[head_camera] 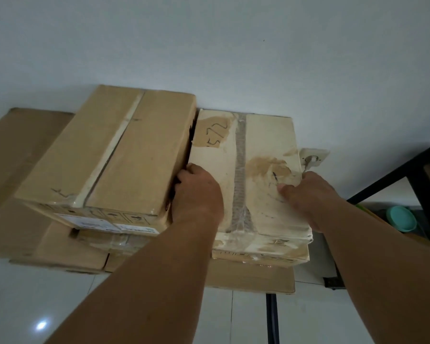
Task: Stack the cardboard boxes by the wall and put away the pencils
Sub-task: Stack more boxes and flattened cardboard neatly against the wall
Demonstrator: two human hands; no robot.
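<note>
Pale cardboard box point(258, 145) sits on a lower box point(258, 256) by the wall point(233, 45), just beside the brown box point(109, 150), with left hand point(199, 192) and right hand point(310, 194) clamped on its side edges, probably to square it up; no pencils show.

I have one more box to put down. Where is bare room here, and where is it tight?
Bare: the white tiled floor nearest the camera, and the top of the brown taped cardboard box. Crowded: the slit between it and the pale worn cardboard box, and the pale box's right side, near the white wall socket.
</note>
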